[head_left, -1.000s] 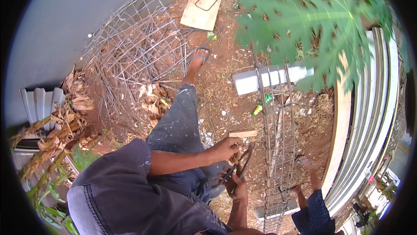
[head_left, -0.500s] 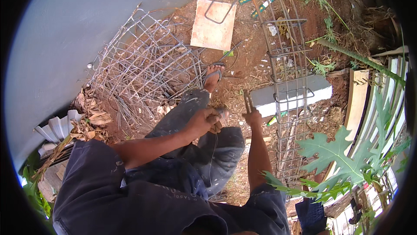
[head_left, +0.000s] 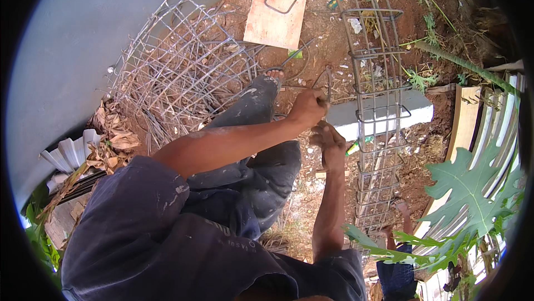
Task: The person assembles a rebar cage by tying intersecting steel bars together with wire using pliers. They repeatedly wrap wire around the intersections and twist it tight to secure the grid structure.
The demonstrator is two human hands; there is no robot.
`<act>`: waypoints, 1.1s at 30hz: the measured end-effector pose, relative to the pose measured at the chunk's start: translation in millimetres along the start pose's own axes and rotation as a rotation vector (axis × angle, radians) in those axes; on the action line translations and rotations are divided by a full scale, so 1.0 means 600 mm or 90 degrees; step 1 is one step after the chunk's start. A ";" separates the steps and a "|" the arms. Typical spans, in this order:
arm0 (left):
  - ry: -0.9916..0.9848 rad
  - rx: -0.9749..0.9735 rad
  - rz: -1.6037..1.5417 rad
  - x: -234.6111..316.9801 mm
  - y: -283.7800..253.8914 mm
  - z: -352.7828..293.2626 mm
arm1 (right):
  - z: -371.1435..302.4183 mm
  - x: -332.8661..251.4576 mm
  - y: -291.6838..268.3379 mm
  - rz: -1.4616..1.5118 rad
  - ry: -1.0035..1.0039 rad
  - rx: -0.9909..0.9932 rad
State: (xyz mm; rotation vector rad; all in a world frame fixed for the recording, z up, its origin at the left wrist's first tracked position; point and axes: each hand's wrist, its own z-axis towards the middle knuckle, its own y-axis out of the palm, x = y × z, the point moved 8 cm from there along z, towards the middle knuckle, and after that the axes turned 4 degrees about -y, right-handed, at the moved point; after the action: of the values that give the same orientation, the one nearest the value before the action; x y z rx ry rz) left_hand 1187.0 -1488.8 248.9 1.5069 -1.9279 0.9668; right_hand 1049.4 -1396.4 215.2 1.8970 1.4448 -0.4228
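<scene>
Presently: left hand (head_left: 307,109) and right hand (head_left: 329,138) close together, left of the rebar cage (head_left: 360,113).
Fingers bend on both; whether either grip is closed on anything, I cannot tell. A slim metal piece (head_left: 329,84) shows just beyond the left hand. A pale block (head_left: 414,113) lies under the cage; tangled steel mesh (head_left: 183,62) lies farther left.

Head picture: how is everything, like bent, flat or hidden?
Left hand, curled, grip unclear
Right hand, fingers bent, grip unclear
Tool, partly hidden
Board, lying flat
Hoop, bent, partly over board
Mesh, bent
Cage, lying across block
Block, partly covered
Leaf, spread out
</scene>
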 end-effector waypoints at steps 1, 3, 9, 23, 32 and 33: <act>0.017 -0.042 0.023 0.011 0.012 0.008 | -0.012 -0.014 0.003 -0.042 -0.051 0.023; 0.038 -0.143 0.114 0.025 0.030 0.020 | -0.022 -0.023 -0.001 0.001 -0.092 0.071; 0.225 -0.279 0.476 0.079 0.018 0.170 | 0.016 0.006 -0.068 0.027 -0.005 0.216; 0.997 -0.364 0.927 0.115 0.029 0.583 | 0.193 -0.036 -0.117 -0.068 -0.234 0.374; 0.855 -0.463 0.919 0.134 0.047 0.597 | 0.201 0.034 -0.033 0.084 -0.267 0.480; 0.845 -0.479 0.905 0.141 0.046 0.589 | 0.196 0.039 -0.024 0.091 -0.265 0.483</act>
State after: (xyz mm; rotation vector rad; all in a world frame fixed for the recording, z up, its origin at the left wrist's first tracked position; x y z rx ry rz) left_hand 1151.1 -1813.4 87.3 -1.0060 -1.5995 1.0038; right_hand 1061.8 -1459.9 113.6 2.2655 0.9180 -1.3508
